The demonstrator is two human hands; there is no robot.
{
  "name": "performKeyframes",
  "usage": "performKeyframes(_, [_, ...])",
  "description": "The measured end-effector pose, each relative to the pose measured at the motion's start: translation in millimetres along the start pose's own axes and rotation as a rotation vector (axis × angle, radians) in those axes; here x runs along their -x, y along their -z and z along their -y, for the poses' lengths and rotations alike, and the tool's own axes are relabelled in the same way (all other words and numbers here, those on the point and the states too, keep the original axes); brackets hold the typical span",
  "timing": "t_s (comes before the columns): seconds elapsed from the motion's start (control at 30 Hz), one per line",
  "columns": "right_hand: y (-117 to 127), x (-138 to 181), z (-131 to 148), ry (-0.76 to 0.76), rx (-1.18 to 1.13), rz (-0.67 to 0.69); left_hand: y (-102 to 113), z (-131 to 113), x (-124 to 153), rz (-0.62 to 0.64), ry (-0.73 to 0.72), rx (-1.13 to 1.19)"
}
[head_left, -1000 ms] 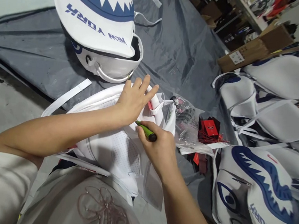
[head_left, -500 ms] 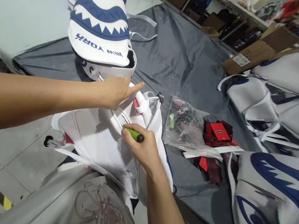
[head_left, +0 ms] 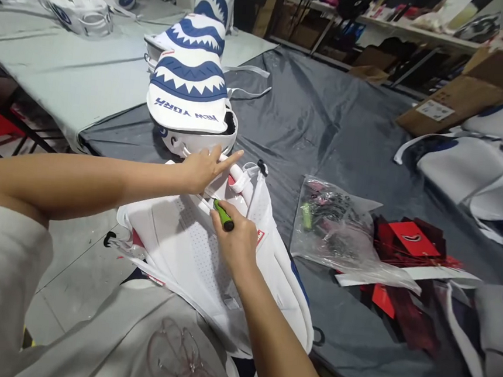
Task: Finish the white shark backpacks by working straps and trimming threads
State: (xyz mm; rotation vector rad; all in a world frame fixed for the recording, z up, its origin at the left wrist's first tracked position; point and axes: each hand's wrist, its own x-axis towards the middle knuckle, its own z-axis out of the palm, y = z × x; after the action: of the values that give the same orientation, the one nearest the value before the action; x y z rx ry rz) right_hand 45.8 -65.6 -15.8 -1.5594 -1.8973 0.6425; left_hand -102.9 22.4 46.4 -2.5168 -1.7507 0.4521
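Observation:
A white backpack (head_left: 192, 230) lies across the table's edge and my lap, its perforated panel and straps facing up. My left hand (head_left: 202, 171) is at its top end, two fingers stretched out. Its thumb and index finger, mostly hidden, seem to pinch the fabric. Just below, my right hand (head_left: 235, 234) grips a green-handled tool (head_left: 223, 214) with a black end. The tool's thin metal shaft points at the backpack beside the left fingers; what its tip touches is too small to make out.
Beyond my left hand stand white-and-blue backpacks (head_left: 190, 89) with zigzag teeth and NEW YORK lettering. To the right lie a clear plastic bag (head_left: 336, 225) of small parts and red tags (head_left: 414, 238). More white bags (head_left: 451, 171) and a cardboard box (head_left: 452, 103) are farther right.
The view has swung up and left, showing more of the far tables. My right hand has turned the green-handled tool more upright, and its metal shaft now shows.

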Motion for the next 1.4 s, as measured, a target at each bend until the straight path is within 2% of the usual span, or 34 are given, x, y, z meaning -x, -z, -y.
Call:
performKeyframes(0.2, [-1.4, 2.9, -6.1, 0.062, -0.035, -0.049, -5.5, 9.1, -1.0, -0.044, -0.128, -0.011])
performKeyframes(0.3, [-0.7, -1.5, -5.5, 0.084, 0.006, -0.053, -2.9, 14.3, -6.1, 0.007, -0.161, -0.01])
performKeyframes(0.4, [0.5, -17.3, -3.4, 0.115, 0.042, 0.008, 0.1, 15.2, -12.3, 0.063, -0.163, -0.022])
performKeyframes(0.53, [-2.1, -37.7, -5.3, 0.298, 0.037, 0.105, -2.6, 11.6, -13.7, 0.019, -0.148, -0.063])
performKeyframes(0.67, [-9.6, -36.3, -13.1, 0.428, 0.006, 0.03, -7.4, 4.7, -10.7, -0.037, -0.079, -0.098])
performKeyframes(0.8, [-12.4, -26.5, -16.1, 0.382, 0.011, -0.068, -6.5, 7.2, -13.5, -0.014, -0.109, -0.079])
performKeyframes(0.93, [-8.0, -21.8, -17.3, 0.287, 0.0, -0.066, -4.4, 20.7, -16.1, 0.058, -0.198, 0.021])
performKeyframes(1.0, [-4.9, -19.9, -19.0, 0.221, -0.01, -0.054, -4.6, 25.4, -14.6, 0.075, -0.155, 0.096])
performKeyframes(1.13, [3.7, -14.3, -20.3, 0.152, -0.07, 0.006, -5.1, 27.5, -8.4, 0.093, 0.01, 0.177])
performKeyframes(1.3, [16.9, -8.4, -9.9, 0.12, -0.184, 0.168, -9.3, 37.9, 9.9, 0.077, -0.117, 0.267])
performKeyframes(1.4, [13.9, -11.4, 2.0, 0.235, -0.175, 0.24, -18.8, 52.5, 27.1, 0.056, -0.053, 0.321])
